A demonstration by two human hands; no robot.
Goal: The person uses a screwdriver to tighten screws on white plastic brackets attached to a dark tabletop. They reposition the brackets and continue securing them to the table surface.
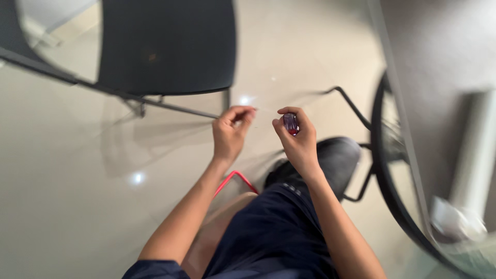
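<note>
Looking down: a seated person's two bare forearms reach forward over a pale glossy floor (67, 206), hands raised at the centre of the view.
Chair: a dark chair (165, 46) with thin metal legs stands at 11 o'clock, well apart from the hands.
Left hand: the left hand (231, 133) sits just left of centre, fingers (243, 114) curled and pinched together at the tips; whatever they pinch is too small and blurred to make out.
Small object: a little purple and red object (291, 124), perhaps a bottle or tool handle, stands upright at 12 o'clock from the right palm, near the left fingertips but not touching them.
Right hand: the right hand (298, 142) wraps closed around that object, thumb and fingers gripping its sides.
Doing it well: in my judgement, steadiness counts most here, keeping the right grip firm and upright while the left fingertips work close by.
Glass bench: the dark curved rim of a round glass bench (385, 175) arcs from 2 to 4 o'clock.
</note>
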